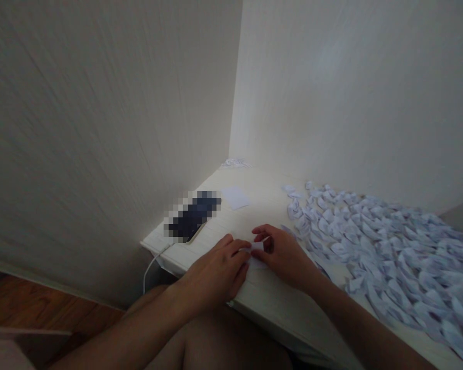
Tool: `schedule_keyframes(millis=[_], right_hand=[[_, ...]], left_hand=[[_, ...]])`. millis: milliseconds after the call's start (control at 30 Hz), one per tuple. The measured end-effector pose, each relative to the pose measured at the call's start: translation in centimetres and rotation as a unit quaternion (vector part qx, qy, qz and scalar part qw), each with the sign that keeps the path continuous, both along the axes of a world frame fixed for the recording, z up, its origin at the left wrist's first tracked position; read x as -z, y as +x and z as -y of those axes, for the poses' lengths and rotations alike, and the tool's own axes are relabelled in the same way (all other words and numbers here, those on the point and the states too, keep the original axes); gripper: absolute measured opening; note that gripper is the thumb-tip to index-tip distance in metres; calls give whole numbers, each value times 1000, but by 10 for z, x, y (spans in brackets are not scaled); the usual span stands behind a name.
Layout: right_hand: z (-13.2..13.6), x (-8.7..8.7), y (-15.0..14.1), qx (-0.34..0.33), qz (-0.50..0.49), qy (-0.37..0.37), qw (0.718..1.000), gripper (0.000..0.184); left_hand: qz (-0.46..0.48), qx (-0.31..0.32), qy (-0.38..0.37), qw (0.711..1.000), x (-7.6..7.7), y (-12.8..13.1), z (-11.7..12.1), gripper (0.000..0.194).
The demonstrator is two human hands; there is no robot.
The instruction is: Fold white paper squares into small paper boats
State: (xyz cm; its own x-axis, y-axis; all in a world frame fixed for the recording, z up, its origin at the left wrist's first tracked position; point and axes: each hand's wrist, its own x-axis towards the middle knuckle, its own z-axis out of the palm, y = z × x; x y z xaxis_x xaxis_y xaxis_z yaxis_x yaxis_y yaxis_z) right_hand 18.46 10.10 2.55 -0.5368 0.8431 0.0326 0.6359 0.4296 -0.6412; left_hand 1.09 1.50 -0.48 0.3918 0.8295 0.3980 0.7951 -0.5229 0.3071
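A small piece of white paper [257,247] lies on the table in front of me, between my two hands. The fingers of my left hand [228,263] bend over its left side and hold it against the tabletop. On the other side, my right hand [281,253] has its thumb on the paper and its fingers curled just above. Part of the paper is hidden under the fingers, and I cannot make out any fold clearly. Beyond my hands, a flat white sheet of paper [235,198] rests on the table.
Many twisted white paper pieces [370,236] cover the right of the white table [212,241]. A dark phone [195,216], partly pixelated, lies at the left with a white cable [151,264]. More white scraps [236,163] sit in the corner, where two walls meet.
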Motion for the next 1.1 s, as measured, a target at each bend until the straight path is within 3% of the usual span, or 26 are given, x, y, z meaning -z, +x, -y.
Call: schedule_keyframes(millis=[267, 533, 900, 1100], right_hand=[[3, 1, 3, 29, 32, 51, 998, 13], [7, 3, 0, 10, 67, 94, 993, 11], [4, 0, -2, 43, 159, 38, 986, 17], [10, 4, -3, 46, 188, 97, 976, 16]], left_hand=[[8, -15, -19, 1000, -1, -5, -2, 21], [29, -9, -35, 999, -2, -7, -5, 21], [58, -3, -31, 998, 1, -9, -7, 20], [66, -8, -28, 997, 4, -10, -8, 19]])
